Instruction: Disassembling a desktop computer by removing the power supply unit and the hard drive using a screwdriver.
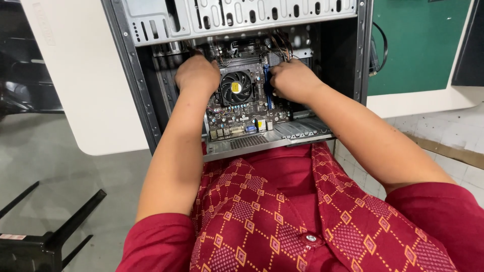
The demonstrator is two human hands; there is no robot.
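Note:
An open computer case (131, 75) lies on a white table, its motherboard (242, 113) facing up. A black cooler fan (236, 86) sits in the board's middle. My left hand (196, 74) rests on the board's left edge beside the fan, fingers curled down into the case. My right hand (292, 80) presses on a blue memory stick (268, 95) standing in its slot right of the fan. Whether the left hand grips anything is hidden.
A grey drive cage (237, 15) spans the case's far side, with a bundle of cables (282, 43) below it. The white table (80, 100) has a green mat (418, 45) at the right. A black stool (40, 242) stands on the floor at the lower left.

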